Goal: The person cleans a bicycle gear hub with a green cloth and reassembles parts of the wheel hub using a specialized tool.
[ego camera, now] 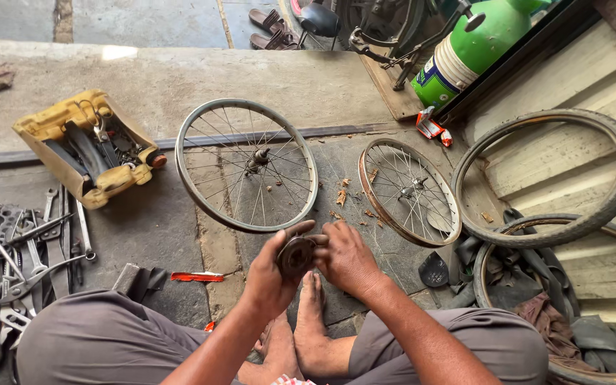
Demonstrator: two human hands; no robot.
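My left hand (269, 274) grips a small round, dark metal hub part (297, 255) held just above my bare feet (301, 335). Fingers of my right hand (347, 257) pinch at the same part from its right side. Just beyond my hands a large spoked bicycle wheel rim (246, 165) lies flat on the stone floor. To its right, a smaller rusty spoked rim (409, 191) leans at a tilt.
A yellow cut-open container (83, 146) holds tools at the left. Several wrenches and spanners (19, 260) lie spread at the far left. Old tyres (557, 178) and rubber tubes pile up at the right. A green jug (468, 46) stands at the back.
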